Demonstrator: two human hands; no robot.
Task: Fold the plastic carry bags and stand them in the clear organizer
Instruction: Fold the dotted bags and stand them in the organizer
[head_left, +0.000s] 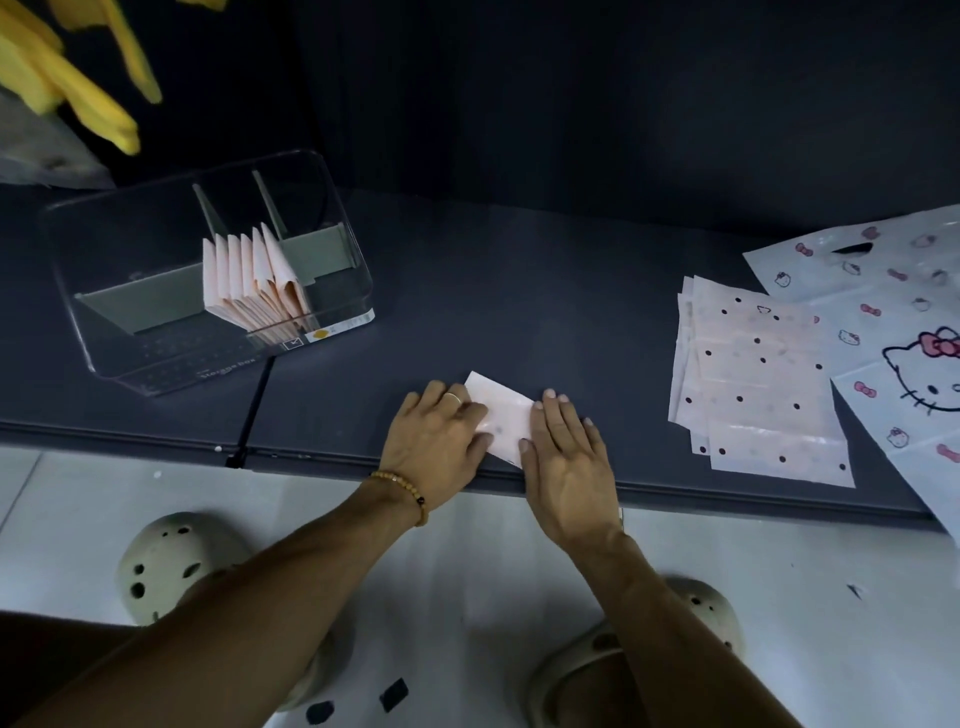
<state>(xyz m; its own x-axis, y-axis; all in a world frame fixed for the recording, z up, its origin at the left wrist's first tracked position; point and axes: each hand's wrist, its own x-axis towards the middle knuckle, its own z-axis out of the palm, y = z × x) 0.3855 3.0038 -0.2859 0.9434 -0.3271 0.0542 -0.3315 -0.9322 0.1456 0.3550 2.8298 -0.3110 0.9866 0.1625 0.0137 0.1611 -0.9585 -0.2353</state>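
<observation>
Both hands flat on the folded bag (501, 415), left hand (434, 447) and right hand (563, 457) w/ fingers straight, nothing gripped, prob pressing the crease so it stands later. Clear organizer (332, 182) sits far left of the bag, folded ones (254, 283) upright inside. Unfolded stack (758, 384) to its right. Dark table (519, 270), dark wall behind, pale floor.

We note that the left hand (434, 449) and right hand (563, 457) cover both ends of the folded bag (501, 415). The cat-print bags (893, 332) run off the right edge. The yellow items (78, 93) at upper left are blurred and cropped. The organizer (156, 358) lettering is too small to read.
</observation>
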